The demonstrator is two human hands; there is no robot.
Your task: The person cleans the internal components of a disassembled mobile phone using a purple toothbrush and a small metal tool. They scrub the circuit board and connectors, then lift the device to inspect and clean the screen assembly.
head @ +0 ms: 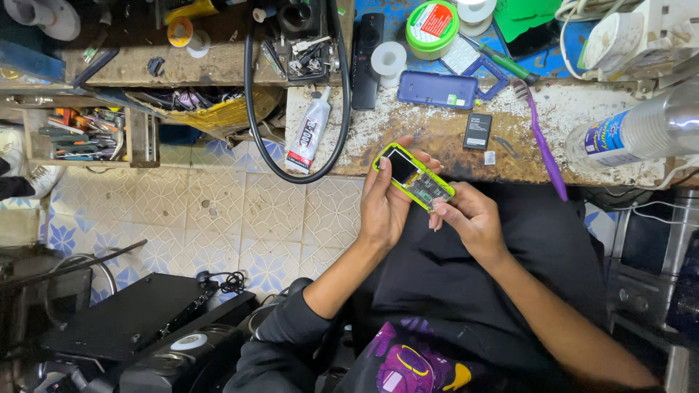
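The left hand (384, 207) grips the small yellow-green phone (413, 177) along its near edge, fingers curled behind it. The right hand (470, 218) pinches the phone's lower end from the right. The phone sits between both hands, its long axis slanting from upper left to lower right, just in front of the workbench (437, 149).

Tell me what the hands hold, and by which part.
Small lime-green phone with its back open: left hand cradles its upper end; right hand pinches its lower end.
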